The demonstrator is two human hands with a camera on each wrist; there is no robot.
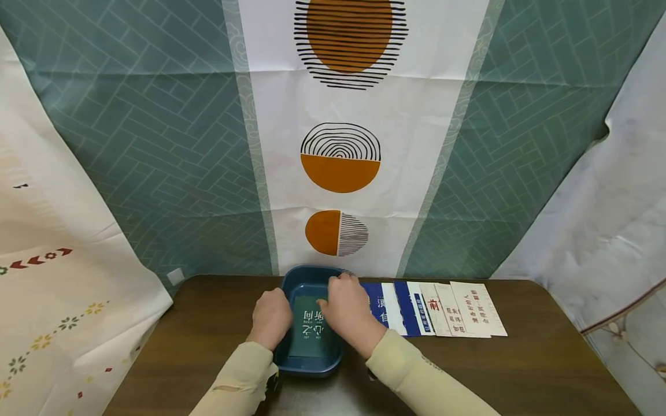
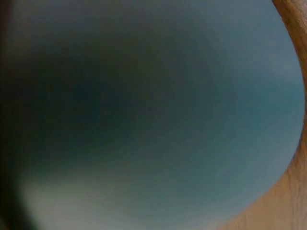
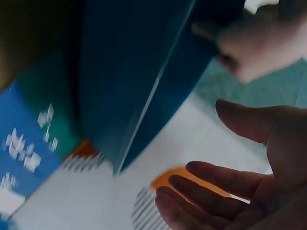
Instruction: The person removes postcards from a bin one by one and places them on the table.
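A dark blue rectangular tray sits toward the back of the dark wooden table in the head view. In it lies a dark green booklet or card with white characters. My left hand grips the tray's left rim; in the right wrist view its thumb lies over the edge. At the tray's right side is my right hand, with the thumb reaching over the inside. The right wrist view shows its fingers relaxed and spread from the thumb, beside the tray wall. The left wrist view is mostly a blurred blue-green surface.
Right of the tray, a row of overlapping booklets or cards in blue, white and cream runs along the back of the table. A patterned cloth hangs behind the table. White cloths hang at both sides.
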